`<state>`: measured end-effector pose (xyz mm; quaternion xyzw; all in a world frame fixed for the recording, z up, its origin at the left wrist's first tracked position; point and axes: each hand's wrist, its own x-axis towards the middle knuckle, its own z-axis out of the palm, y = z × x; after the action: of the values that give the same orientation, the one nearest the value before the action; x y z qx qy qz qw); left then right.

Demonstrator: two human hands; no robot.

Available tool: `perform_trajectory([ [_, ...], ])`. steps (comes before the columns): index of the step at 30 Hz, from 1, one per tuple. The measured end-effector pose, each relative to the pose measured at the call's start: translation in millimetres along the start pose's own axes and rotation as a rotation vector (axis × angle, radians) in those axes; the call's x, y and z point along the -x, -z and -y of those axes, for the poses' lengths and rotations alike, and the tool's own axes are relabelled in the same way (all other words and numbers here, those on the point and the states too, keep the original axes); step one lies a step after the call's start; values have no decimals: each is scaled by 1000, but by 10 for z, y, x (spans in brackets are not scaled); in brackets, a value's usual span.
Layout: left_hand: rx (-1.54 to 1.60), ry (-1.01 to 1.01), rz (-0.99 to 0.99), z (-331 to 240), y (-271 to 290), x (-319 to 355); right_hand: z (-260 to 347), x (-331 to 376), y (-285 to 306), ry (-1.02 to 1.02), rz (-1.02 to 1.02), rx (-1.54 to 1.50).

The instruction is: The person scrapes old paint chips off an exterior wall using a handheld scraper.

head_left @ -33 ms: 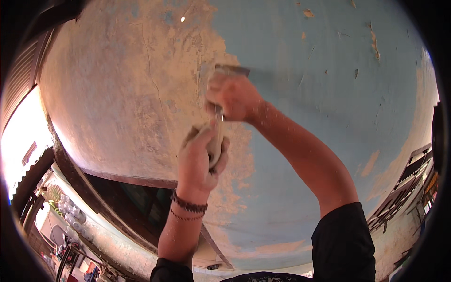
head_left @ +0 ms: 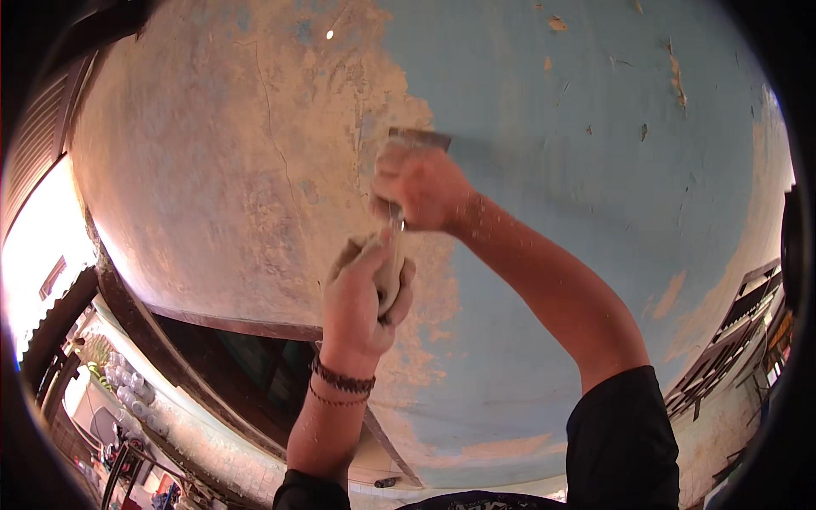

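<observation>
Both my hands grip one scraper, its wide flat metal blade (head_left: 420, 137) up against a wall (head_left: 527, 255) with peeling blue paint. My right hand (head_left: 423, 185) is closed round the upper part, just below the blade. Lower down, my left hand (head_left: 361, 293) wraps round the pale handle (head_left: 390, 276), fingers curled over it. The blade lies along the border between blue paint and a bare tan patch (head_left: 314, 153). My right palm and fingers hide most of the scraper's neck.
A dark window opening (head_left: 246, 348) with a wooden frame lies below left of my hands. Slatted wooden shutters (head_left: 735, 327) stand at the far right. Plastic bottles (head_left: 132, 387) and other clutter sit at the lower left. Thin cracks and flakes mark the wall.
Both hands and the scraper have shifted slightly down the wall. The grip of each hand is unchanged.
</observation>
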<state>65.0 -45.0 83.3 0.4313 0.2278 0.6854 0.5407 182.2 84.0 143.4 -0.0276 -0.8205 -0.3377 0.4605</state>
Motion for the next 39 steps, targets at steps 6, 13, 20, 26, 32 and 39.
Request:
perform_trajectory([
  [6, -36, -34, 26, -271, -80, -119, -147, -335, 78, -8, 17, 59],
  [13, -38, -29, 16, -116, -104, -145, -242, -244, 77, 90, 20, 35],
  [20, -30, -51, 49, -255, -181, -228, -333, -422, 197, -23, 91, 127],
  [26, -90, -109, 70, -481, -340, -435, -572, -675, 336, 17, 53, 149],
  [32, -62, -80, 35, -361, -336, -335, -489, -515, 263, 95, -3, 40],
  [39, -92, -156, 106, -653, -479, -529, -683, -840, 402, 60, -7, 158],
])
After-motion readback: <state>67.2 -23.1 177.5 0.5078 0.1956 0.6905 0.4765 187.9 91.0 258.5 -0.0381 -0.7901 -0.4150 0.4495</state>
